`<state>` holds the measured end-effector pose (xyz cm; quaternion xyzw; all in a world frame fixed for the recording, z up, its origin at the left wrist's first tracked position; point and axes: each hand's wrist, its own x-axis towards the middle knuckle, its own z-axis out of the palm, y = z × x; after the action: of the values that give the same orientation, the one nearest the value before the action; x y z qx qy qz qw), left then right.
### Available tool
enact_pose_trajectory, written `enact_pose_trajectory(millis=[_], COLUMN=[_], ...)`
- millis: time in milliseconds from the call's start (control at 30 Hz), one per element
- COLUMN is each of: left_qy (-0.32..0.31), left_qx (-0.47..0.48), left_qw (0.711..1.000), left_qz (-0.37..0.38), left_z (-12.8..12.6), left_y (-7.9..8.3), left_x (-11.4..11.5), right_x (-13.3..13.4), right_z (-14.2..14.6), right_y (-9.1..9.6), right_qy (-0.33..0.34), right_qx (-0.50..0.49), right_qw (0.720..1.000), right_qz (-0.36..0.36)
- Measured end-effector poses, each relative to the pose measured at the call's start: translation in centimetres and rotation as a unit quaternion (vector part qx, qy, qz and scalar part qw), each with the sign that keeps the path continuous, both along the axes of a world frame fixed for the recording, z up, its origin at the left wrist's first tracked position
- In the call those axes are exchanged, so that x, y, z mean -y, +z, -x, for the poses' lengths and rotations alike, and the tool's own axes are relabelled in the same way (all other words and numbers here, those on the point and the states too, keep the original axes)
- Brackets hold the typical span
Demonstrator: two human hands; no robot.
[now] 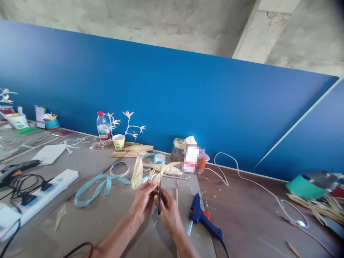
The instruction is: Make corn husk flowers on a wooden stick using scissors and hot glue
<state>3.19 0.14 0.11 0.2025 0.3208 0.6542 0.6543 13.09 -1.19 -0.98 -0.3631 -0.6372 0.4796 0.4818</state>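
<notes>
Over the desk [107, 222], my left hand [143, 200] pinches the dried leaves [137, 173] at their base, my right hand [168, 211] clamps a thin dark tool [159, 200] against them, a blue glue gun [200, 215] nearby.

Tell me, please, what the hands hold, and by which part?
The left hand and right hand both pinch a pale husk flower at its base, below the petals.

Looks like a craft workshop. Bare concrete ceiling [134, 21], plain blue partition wall [188, 100], long worktable [255, 215] strewn with making supplies: blue glue gun [200, 214], pale ribbon [91, 188], tape rolls [160, 158], white power strip [57, 181] with plugged cables [18, 182], dried husk strips [319, 206], plus finished husk flowers [128, 115] standing in a small cup [118, 142].
</notes>
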Motion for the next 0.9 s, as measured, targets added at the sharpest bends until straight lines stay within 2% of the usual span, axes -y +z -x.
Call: enact_pose_trajectory(millis=[533,900], left_qy=[-0.021,-0.012], left_qx=[0.007,0.014], left_qw=[1.000,1.000], left_qz=[0.010,0.011], left_z=[0.08,0.31], left_y=[0.27,-0.10], left_x=[0.15,-0.02], right_x=[-0.32,-0.26], right_z=[-0.09,-0.25], right_y=[-0.59,0.25], right_qy=[-0.013,-0.002], right_qx=[0.002,-0.008], right_qw=[1.000,1.000], right_qz=[-0.005,0.013])
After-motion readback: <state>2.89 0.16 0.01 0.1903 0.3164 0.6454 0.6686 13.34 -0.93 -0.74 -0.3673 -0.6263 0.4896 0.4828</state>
